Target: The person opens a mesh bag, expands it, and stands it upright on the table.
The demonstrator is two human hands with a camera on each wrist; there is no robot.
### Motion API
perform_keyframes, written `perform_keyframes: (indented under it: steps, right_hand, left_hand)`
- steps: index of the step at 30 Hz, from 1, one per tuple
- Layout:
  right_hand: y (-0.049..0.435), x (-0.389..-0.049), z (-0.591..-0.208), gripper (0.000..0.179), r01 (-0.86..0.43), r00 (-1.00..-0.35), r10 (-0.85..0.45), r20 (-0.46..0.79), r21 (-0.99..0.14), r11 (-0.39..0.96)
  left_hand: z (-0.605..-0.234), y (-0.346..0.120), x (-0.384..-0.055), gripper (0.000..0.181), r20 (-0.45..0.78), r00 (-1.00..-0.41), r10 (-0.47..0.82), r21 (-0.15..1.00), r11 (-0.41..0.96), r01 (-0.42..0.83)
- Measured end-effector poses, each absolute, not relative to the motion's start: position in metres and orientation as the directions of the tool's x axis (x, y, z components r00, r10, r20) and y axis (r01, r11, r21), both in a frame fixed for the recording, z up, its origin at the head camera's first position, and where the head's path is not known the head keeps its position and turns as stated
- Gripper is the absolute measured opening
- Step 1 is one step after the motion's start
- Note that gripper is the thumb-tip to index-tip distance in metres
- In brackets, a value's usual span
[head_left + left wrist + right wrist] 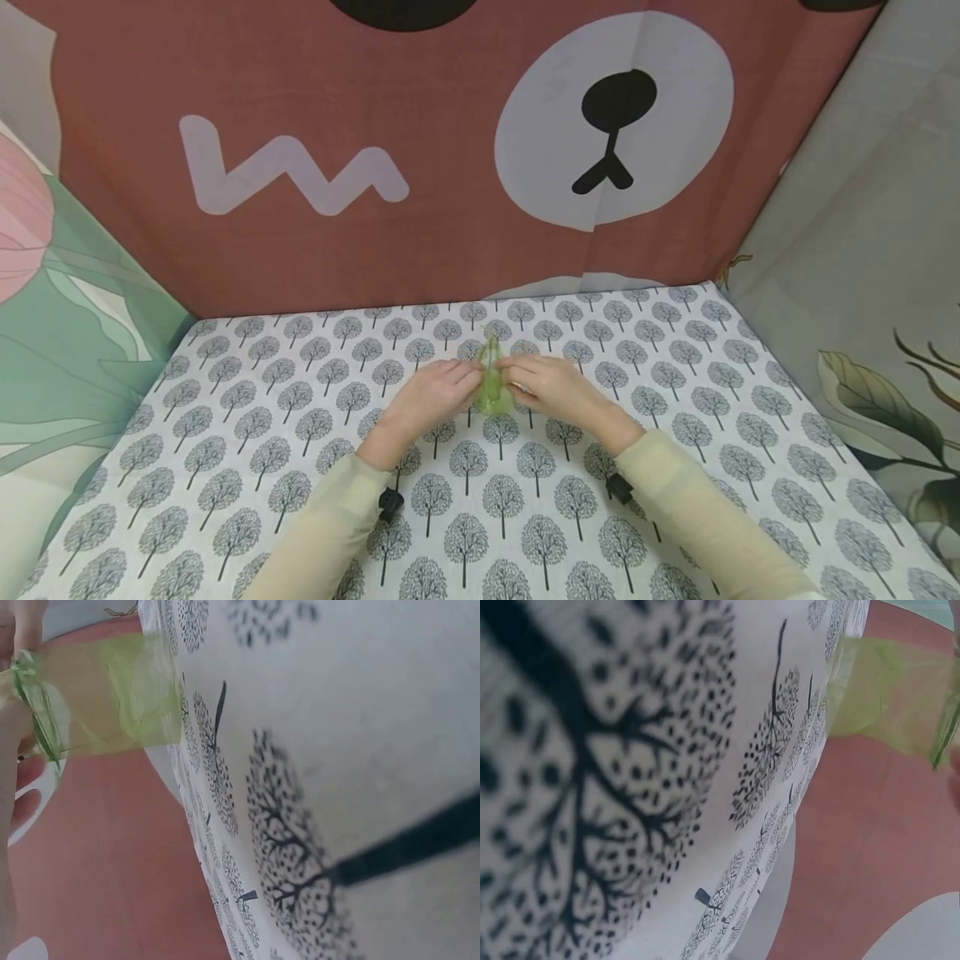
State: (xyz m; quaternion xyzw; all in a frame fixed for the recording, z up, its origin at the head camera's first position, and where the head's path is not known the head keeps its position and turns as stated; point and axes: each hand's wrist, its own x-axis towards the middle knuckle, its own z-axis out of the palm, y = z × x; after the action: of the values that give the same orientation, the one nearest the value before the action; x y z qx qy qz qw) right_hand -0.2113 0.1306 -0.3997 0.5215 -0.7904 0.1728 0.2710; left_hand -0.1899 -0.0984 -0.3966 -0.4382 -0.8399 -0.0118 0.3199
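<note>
A sheer light-green organza drawstring bag (pixel 493 398) stands upright between both hands in the middle of the table. My left hand (pixel 435 392) pinches it near its gathered top from the left. From the right, my right hand (pixel 558 387) pinches the same upper part, fingertips close to the left ones. In the left wrist view, green ribbon cords (pixel 39 712) hang at the bag's neck beside the fingers. Its lower end reaches the cloth, or nearly so; the see-through body (pixel 881 694) shows nothing clear inside in the right wrist view.
A white tablecloth (pixel 467 533) with grey tree prints covers the table. Behind it rises a reddish-brown hanging (pixel 450 250) with a printed animal face. Patterned fabric walls stand at left (pixel 75 358) and right (pixel 847 250). Small black devices (pixel 391 504) sit at both wrists.
</note>
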Motion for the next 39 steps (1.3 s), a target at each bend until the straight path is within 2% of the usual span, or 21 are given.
perform_keyframes:
  steps: [2, 6, 8, 14, 17, 25, 30, 39]
  right_hand:
    - [0.131, -0.21, -0.399, 0.013, -0.912, -0.346, -0.745, 0.571, -0.017, 0.411]
    - [0.132, -0.209, -0.399, 0.017, -0.897, -0.39, -0.764, 0.514, -0.027, 0.44]
    - [0.133, -0.209, -0.399, 0.019, -0.898, -0.382, -0.772, 0.508, -0.008, 0.439]
    - [0.138, -0.214, -0.4, 0.022, -0.894, -0.287, -0.796, 0.533, 0.148, 0.422]
    - [0.14, -0.217, -0.4, 0.022, -0.893, -0.253, -0.8, 0.544, 0.186, 0.409]
    - [0.145, -0.219, -0.397, 0.033, -0.851, -0.275, -0.804, 0.527, 0.256, 0.458]
    - [0.148, -0.222, -0.397, 0.031, -0.842, -0.289, -0.814, 0.504, 0.271, 0.467]
    - [0.149, -0.225, -0.396, 0.029, -0.847, -0.274, -0.801, 0.532, 0.26, 0.463]
  left_hand:
    - [-0.397, -0.097, -0.19, 0.02, 0.536, -0.426, 0.729, -0.239, 0.615, 0.752]
    - [-0.398, -0.097, -0.19, 0.025, 0.492, -0.459, 0.74, -0.196, 0.608, 0.769]
    - [-0.397, -0.098, -0.19, 0.027, 0.471, -0.468, 0.748, -0.182, 0.601, 0.778]
    - [-0.397, -0.101, -0.19, 0.022, 0.397, -0.516, 0.759, -0.194, 0.619, 0.761]
    - [-0.396, -0.103, -0.19, 0.024, 0.374, -0.543, 0.752, -0.185, 0.634, 0.751]
    - [-0.393, -0.107, -0.192, 0.04, 0.324, -0.601, 0.731, -0.141, 0.665, 0.733]
    - [-0.389, -0.11, -0.192, 0.041, 0.327, -0.602, 0.728, -0.154, 0.67, 0.727]
    - [-0.39, -0.11, -0.193, 0.031, 0.347, -0.605, 0.717, -0.126, 0.675, 0.727]
